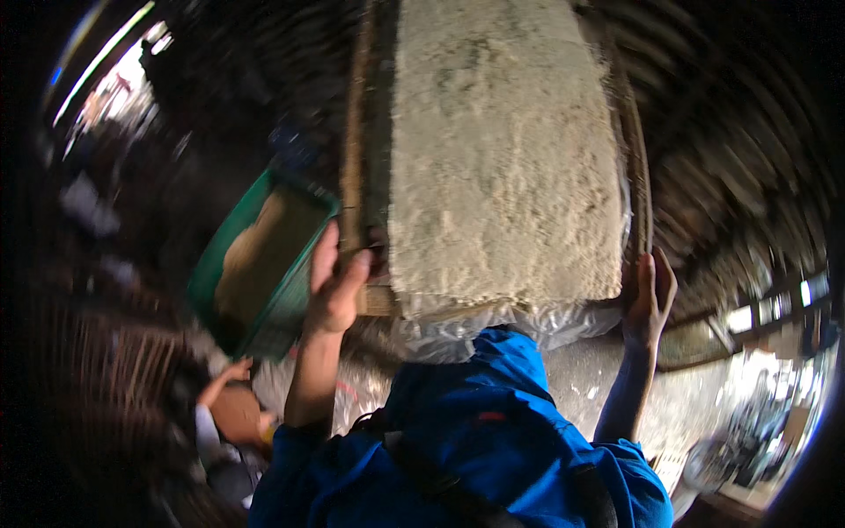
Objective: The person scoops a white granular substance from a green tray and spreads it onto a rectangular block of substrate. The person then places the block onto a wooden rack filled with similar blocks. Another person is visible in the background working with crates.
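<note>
A long wooden-framed tray (353, 132) is held out in front of me, its far end cut off by the top edge of the view. On it lies a pale, crumbly, rectangular slab (506, 176), its exact material unclear. Clear plastic sheeting (436, 339) bunches out from under the slab at the near end. My left hand (334, 295) grips the tray's left near corner, and my right hand (650, 295) is wrapped around the right side rail. Some fingers of each hand are hidden by the frame.
To the left stands a green plastic crate (202, 282) partly filled with brownish loose material (260, 255). Near it, at lower left, another person's hand (233, 371) reaches toward the crate. Dark slatted racks (748, 167) line the right side. Motion blurs much of the surroundings.
</note>
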`<act>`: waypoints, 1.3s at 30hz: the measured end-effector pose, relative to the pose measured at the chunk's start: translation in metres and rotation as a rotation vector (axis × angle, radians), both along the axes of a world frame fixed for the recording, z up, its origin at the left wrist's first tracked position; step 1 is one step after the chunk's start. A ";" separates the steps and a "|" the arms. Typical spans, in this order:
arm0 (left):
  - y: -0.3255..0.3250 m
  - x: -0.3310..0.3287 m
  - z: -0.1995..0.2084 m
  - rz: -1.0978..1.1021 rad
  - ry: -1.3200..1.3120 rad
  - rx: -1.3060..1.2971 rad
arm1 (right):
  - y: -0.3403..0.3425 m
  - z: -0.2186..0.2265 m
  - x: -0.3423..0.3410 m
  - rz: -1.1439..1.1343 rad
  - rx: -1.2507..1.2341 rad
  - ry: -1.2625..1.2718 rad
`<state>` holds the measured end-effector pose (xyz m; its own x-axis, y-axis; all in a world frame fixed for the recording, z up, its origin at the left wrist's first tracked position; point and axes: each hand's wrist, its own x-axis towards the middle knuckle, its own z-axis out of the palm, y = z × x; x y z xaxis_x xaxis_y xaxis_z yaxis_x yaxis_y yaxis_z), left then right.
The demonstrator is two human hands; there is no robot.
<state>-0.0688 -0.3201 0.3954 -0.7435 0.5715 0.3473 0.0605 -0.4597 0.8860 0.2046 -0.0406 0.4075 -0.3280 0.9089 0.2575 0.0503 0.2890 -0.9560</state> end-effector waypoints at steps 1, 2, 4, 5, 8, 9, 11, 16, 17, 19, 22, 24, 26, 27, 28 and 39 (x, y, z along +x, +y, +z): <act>-0.013 0.001 0.002 -0.042 0.031 0.009 | 0.000 -0.022 -0.009 -0.055 -0.044 0.189; -0.027 0.004 0.003 0.022 0.061 -0.025 | -0.003 -0.023 -0.023 -0.036 -0.037 0.153; 0.008 0.086 0.046 0.192 0.030 -0.115 | 0.085 0.009 0.012 0.172 0.091 -0.109; 0.030 0.107 0.054 0.239 0.013 -0.140 | 0.100 0.005 0.017 0.236 0.176 -0.059; 0.015 0.139 0.058 0.470 0.092 -0.280 | 0.113 -0.016 0.017 0.366 0.100 0.035; 0.009 0.149 0.057 0.516 0.097 -0.349 | 0.108 -0.012 0.006 0.468 -0.230 0.167; 0.026 0.161 0.041 0.634 0.073 -0.448 | 0.141 -0.026 -0.022 0.512 -0.168 0.078; 0.033 0.190 0.014 0.596 -0.126 -0.371 | 0.160 -0.040 -0.040 0.725 0.058 -0.047; 0.038 0.208 0.016 0.650 -0.152 -0.296 | 0.153 -0.014 -0.035 0.797 -0.040 -0.130; 0.021 0.210 -0.014 0.587 -0.164 -0.361 | 0.165 -0.037 -0.051 0.828 0.180 -0.171; 0.041 0.224 -0.028 0.710 -0.233 -0.318 | 0.161 -0.054 -0.064 0.921 0.108 -0.066; 0.054 0.214 -0.043 0.741 -0.229 -0.357 | 0.172 -0.087 -0.093 0.925 0.252 0.053; 0.048 0.189 -0.087 0.754 -0.259 -0.382 | 0.175 -0.133 -0.125 0.960 0.244 0.017; 0.048 0.185 -0.110 0.797 -0.282 -0.395 | 0.177 -0.155 -0.134 0.993 0.206 -0.042; 0.057 0.178 -0.116 0.780 -0.291 -0.319 | 0.183 -0.169 -0.143 1.010 0.181 -0.095; 0.055 0.174 -0.228 0.796 -0.582 -0.497 | 0.178 -0.286 -0.158 1.043 0.075 -0.126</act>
<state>0.1050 -0.2653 0.1674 -0.9363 -0.1639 -0.3106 -0.3049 -0.0596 0.9505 0.0466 0.1372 0.1211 -0.9669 0.1441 0.2106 -0.1592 0.3043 -0.9392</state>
